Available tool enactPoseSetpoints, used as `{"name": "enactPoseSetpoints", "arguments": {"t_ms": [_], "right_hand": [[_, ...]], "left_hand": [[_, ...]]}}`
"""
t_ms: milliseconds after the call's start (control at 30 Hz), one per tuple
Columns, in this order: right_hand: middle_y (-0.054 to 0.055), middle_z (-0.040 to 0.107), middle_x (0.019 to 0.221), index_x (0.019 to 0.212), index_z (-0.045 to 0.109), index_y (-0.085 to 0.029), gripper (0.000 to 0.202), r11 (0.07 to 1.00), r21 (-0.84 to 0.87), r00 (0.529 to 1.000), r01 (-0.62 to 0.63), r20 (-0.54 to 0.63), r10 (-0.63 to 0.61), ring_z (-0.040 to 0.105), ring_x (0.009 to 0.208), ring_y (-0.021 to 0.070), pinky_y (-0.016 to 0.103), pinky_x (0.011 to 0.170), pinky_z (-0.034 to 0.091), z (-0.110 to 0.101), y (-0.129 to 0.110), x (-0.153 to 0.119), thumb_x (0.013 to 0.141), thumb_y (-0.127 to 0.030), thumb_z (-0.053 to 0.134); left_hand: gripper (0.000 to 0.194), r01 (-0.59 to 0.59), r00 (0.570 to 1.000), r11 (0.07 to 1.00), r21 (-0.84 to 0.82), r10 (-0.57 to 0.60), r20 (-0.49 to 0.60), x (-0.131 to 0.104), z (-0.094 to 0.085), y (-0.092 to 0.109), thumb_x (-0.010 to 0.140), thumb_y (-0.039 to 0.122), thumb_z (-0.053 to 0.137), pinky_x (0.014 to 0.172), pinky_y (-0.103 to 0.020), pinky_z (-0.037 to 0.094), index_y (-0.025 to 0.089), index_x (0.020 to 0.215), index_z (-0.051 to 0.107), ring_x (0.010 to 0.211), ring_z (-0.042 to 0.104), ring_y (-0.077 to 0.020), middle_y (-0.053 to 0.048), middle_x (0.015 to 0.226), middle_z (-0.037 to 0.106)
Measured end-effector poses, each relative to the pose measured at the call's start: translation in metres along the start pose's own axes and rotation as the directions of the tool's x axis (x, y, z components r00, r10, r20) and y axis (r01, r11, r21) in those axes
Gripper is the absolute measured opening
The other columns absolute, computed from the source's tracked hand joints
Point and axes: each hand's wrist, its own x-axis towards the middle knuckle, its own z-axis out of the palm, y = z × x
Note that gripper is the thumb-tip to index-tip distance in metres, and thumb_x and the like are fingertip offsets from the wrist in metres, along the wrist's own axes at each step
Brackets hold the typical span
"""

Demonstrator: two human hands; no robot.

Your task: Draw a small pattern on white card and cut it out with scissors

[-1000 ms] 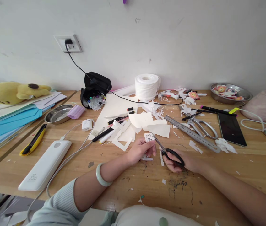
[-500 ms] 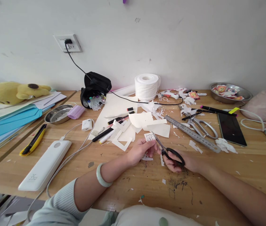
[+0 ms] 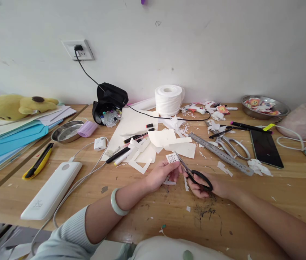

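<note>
Between the thumb and fingers of my left hand [image 3: 165,174] is a small piece of paper [image 3: 172,157] with black line drawings on it. My right hand [image 3: 202,187] grips black-handled scissors [image 3: 201,179], fingers in the loops. Their blades point up and left and meet the paper's right edge, close to my left fingertips. I cannot tell how far apart the blades are. Just beyond the paper lie cut white paper sheets and strips [image 3: 181,148]. Small paper scraps [image 3: 186,184] lie on the wooden table beneath my hands.
A steel ruler [image 3: 220,153], silver scissors [image 3: 232,146] and a phone [image 3: 266,148] lie to the right. On the left are a white power bank [image 3: 52,190] with cables and a yellow cutter [image 3: 39,160]. A tissue roll [image 3: 168,100] and black marker case [image 3: 109,104] stand behind.
Almost nothing differs. Both hands, the paper and the scissors hold nearly the same position, with at most a very slight shift at the blades.
</note>
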Motion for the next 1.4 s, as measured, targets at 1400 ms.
{"name": "enactPoseSetpoints", "arguments": {"t_ms": [1400], "right_hand": [[-0.009,0.036,0.041,0.064,0.032,-0.021,0.051,0.99,-0.144,1.0,-0.004,0.001,0.005,0.025,0.035,0.0044,0.021,0.038,0.02,0.009,-0.022,0.002,0.082,-0.069,0.034]], "left_hand": [[0.032,-0.045,0.998,0.991,-0.125,0.039,-0.05,0.0,-0.004,0.001,0.072,0.038,0.054,0.047,-0.024,0.032,0.015,0.049,0.051,0.043,0.046,-0.0097,-0.004,0.052,0.062]]}}
